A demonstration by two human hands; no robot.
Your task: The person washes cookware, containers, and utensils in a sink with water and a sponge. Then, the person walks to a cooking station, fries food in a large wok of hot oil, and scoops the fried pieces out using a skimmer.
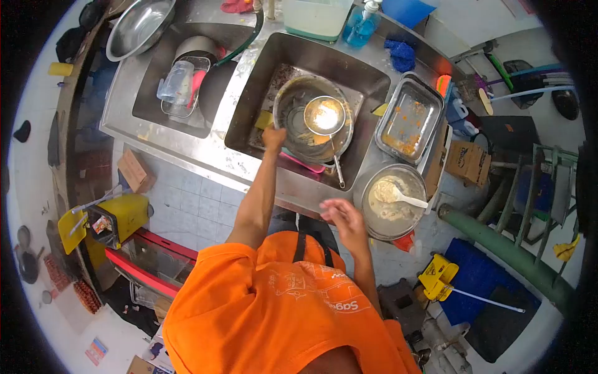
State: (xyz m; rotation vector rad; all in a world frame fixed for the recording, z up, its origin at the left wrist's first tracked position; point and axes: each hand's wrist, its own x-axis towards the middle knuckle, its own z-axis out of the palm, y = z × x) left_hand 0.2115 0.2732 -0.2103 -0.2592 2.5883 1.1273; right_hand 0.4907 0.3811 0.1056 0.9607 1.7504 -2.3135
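In the right sink basin (249, 93) sits a large dirty metal pot (288, 103). My left hand (274, 138) is closed on the pot's near left rim. Inside the pot lies a metal strainer (324, 116), its handle reaching over the near rim. My right hand (344, 218) hangs in front of the counter with its fingers apart and nothing in them. Just right of that hand is a metal bowl (402, 227) with pale residue and a white spoon (408, 199). A yellow sponge (264, 119) is beside the pot, and something pink shows under it.
A soiled rectangular tray (397, 118) stands right of the basin. The left basin (149, 93) holds a clear jug (177, 84) and pans. A hose (246, 45) crosses between the basins. Behind are a blue soap bottle (359, 28) and a blue cloth (400, 55).
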